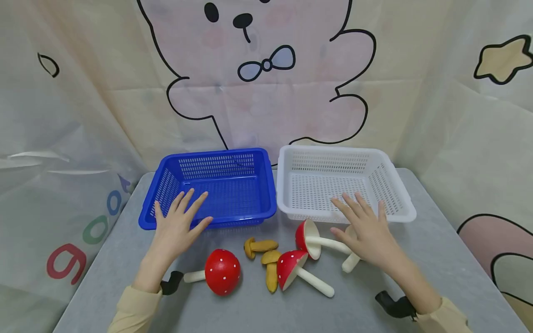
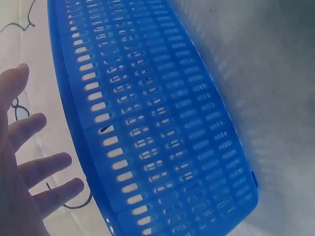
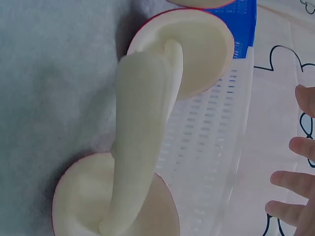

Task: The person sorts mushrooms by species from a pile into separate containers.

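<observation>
My left hand (image 1: 176,231), fingers spread, hovers over the front left of a blue basket (image 1: 266,185) and holds nothing. In the left wrist view its fingers (image 2: 47,167) show beside the basket's perforated wall (image 2: 162,118). My right hand (image 1: 366,236), also spread, is over the front of a white basket (image 1: 405,210), above a toy mushroom whose stem (image 1: 351,262) pokes out below it. Beside it lie a red-capped mushroom (image 1: 308,238) and another, white-spotted one (image 1: 291,268). A third red mushroom (image 1: 222,273) lies by my left wrist.
Two small yellow-brown mushrooms (image 1: 260,246) (image 1: 271,273) lie mid-table between the red ones. Both baskets stand side by side at the back of the grey table (image 1: 225,319). Behind them hangs a printed curtain (image 1: 266,106). Black wrist cameras (image 1: 171,283) hang at both wrists.
</observation>
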Motion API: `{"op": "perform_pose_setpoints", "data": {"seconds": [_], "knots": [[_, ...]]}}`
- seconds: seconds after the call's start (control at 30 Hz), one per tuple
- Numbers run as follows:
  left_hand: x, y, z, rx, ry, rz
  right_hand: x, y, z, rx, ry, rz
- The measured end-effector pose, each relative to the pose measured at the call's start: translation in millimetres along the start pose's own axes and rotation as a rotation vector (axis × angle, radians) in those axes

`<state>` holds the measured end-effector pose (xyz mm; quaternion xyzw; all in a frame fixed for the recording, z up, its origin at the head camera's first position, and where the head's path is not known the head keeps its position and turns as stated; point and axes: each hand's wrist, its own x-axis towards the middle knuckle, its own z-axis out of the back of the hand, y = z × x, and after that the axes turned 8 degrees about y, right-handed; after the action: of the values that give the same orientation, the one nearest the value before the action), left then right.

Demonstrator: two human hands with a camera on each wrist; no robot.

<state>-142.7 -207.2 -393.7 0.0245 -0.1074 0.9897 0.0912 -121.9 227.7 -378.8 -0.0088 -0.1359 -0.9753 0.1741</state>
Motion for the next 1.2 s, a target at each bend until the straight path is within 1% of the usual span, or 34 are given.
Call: {"op": "perform_pose_setpoints", "data": {"seconds": [0.23,0.4,0.53,0.63,0.77,1.0,1.2], "knots": [[-5.8,5.3,-0.8,0.001,-0.058,-0.001,-4.7,10,-4,0.022,-0.056,0.035],[-8.3,10.9,-2.8,-0.003,-0.095,-0.027,-8.8,16,-8,0.037,-0.121,0.081],[-10.0,15.5,-4.8,-0.012,-0.114,-0.049,-11.9,20,-11,0.035,-0.127,0.099],[-11.4,17.1,-5.7,-0.025,-0.119,-0.054,-14.7,23,-14,0.042,-0.14,0.116],[-13.2,18.1,-6.4,-0.029,-0.137,-0.065,-18.4,27,-19,0.063,-0.175,0.163],[-17.4,22.2,-8.4,-0.04,-0.198,-0.113,-24.6,34,-31,0.084,-0.209,0.223],[-20.2,27.1,-12.2,-0.048,-0.248,-0.131,-30.5,40,-41,0.07,-0.204,0.23]]}}
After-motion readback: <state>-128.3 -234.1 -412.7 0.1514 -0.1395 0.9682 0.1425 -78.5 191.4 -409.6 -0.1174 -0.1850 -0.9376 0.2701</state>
